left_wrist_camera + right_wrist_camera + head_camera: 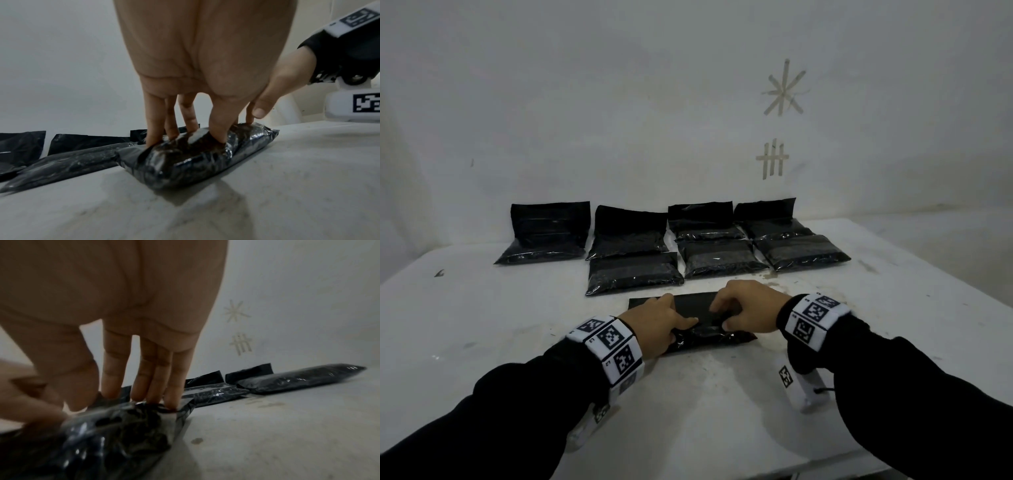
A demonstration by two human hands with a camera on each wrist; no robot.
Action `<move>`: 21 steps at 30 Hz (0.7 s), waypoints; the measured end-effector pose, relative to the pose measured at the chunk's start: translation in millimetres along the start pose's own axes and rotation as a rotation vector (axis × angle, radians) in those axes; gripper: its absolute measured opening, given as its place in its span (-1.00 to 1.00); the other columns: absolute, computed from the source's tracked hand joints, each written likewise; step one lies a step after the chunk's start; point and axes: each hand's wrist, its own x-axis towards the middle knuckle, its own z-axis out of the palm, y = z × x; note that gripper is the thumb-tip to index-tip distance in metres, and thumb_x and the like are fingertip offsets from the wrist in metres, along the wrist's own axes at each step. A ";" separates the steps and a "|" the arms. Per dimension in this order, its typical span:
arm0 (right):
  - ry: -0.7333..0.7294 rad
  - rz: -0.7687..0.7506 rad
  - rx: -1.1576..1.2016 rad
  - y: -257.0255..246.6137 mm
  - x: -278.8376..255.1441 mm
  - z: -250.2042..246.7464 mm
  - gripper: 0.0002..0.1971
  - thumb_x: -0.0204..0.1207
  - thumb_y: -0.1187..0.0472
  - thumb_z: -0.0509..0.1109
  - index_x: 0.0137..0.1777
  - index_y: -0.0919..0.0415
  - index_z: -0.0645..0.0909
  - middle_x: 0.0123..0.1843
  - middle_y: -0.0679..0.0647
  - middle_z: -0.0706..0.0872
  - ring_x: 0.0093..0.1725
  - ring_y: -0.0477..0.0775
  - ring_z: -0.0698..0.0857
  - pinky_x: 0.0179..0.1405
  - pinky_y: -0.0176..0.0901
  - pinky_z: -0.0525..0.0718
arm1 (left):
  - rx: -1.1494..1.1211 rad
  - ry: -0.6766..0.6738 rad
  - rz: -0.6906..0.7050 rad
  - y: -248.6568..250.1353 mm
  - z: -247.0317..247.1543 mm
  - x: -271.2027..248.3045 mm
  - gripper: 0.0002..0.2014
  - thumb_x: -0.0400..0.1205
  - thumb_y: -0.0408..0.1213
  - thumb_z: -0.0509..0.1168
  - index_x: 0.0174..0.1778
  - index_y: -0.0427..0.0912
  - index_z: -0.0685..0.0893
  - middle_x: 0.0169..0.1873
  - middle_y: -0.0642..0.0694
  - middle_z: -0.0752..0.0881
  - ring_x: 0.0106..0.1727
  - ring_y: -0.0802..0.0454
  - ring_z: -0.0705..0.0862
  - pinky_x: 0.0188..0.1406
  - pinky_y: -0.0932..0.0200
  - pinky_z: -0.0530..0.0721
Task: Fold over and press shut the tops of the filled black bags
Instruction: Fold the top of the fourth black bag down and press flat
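Note:
A filled black bag [709,337] lies on the white table [482,325] right in front of me, its flat empty top [688,303] stretched out toward the wall. My left hand [678,313] grips the bag's left part. In the left wrist view its fingers [152,129] dig in behind the bulge of the bag [195,162] and the thumb pushes into the top. My right hand [722,317] pinches the right part of the bag [115,431], fingertips [141,395] on the far side and thumb on the near side; that view is blurred.
Several more filled black bags lie in two rows near the wall. The back ones [544,233] have their tops standing up against the wall, while the front ones [635,277] lie flat and compact. Tape marks [784,89] are on the wall. The table's right edge [945,287] slants away.

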 end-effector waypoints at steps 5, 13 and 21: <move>0.123 0.183 0.092 35.8 -3.1 -22.9 -0.74 0.54 0.21 0.41 0.22 0.16 0.68 0.20 0.07 0.71 0.19 0.03 0.65 0.21 -0.19 0.57 | -0.001 0.004 0.025 17.0 -5.6 22.6 -0.46 0.70 -0.35 0.07 0.60 0.15 0.26 0.27 -0.17 0.39 0.31 -0.14 0.45 0.33 0.06 0.47; 0.121 0.496 0.043 118.5 -15.4 -66.9 -0.69 0.58 0.33 0.33 0.30 0.26 0.66 0.33 0.13 0.67 0.25 0.08 0.63 0.08 -0.36 0.56 | -0.022 -0.027 0.033 36.1 -14.3 57.9 -0.44 0.67 -0.42 0.09 0.57 0.13 0.34 0.28 -0.16 0.39 0.31 -0.15 0.50 0.31 0.10 0.50; -0.099 0.559 -0.070 190.9 -6.0 -56.7 -0.56 0.65 0.45 0.14 0.53 0.33 0.36 0.30 0.22 0.63 0.11 0.05 0.61 0.00 -0.45 0.46 | 0.016 -0.073 0.054 50.2 -22.6 86.0 -0.43 0.66 -0.42 0.11 0.56 0.17 0.33 0.30 -0.17 0.38 0.32 -0.17 0.49 0.36 0.06 0.49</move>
